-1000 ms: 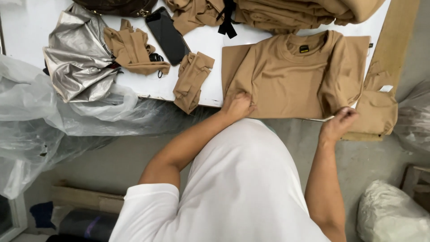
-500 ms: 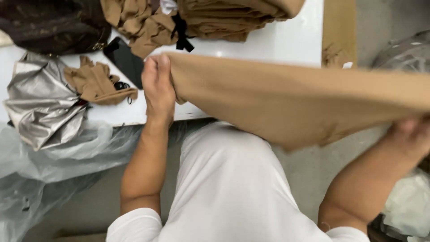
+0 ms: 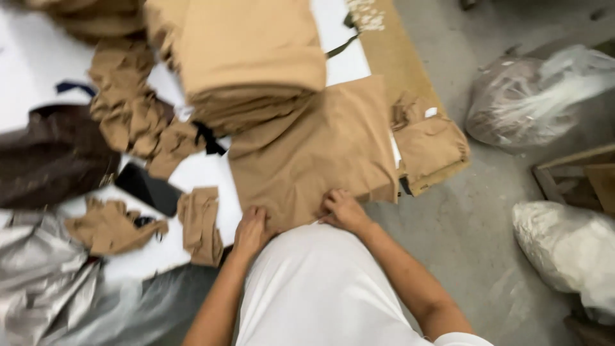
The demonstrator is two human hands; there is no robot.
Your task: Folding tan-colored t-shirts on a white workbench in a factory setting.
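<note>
Both hands are pinching the near edge of a folded tan garment (image 3: 314, 154): the left hand (image 3: 250, 232) has its fingers curled into the cloth at the near left corner, and the right hand (image 3: 343, 210) grips the same edge just beside it, a bit to the right. That garment lies flat on the white table (image 3: 343, 45), right in front of the person's white shirt (image 3: 314, 288). Just beyond it, touching its far edge, sits a tall stack of folded tan garments (image 3: 250, 57). Off to the left there's a black phone (image 3: 148, 188) with small crumpled tan pieces (image 3: 200, 224) around it, plus a dark brown bag (image 3: 54, 157) and silver plastic wrap (image 3: 38, 282). Over on the right, on the grey floor, are clear plastic bags (image 3: 532, 96) stuffed full.
</note>
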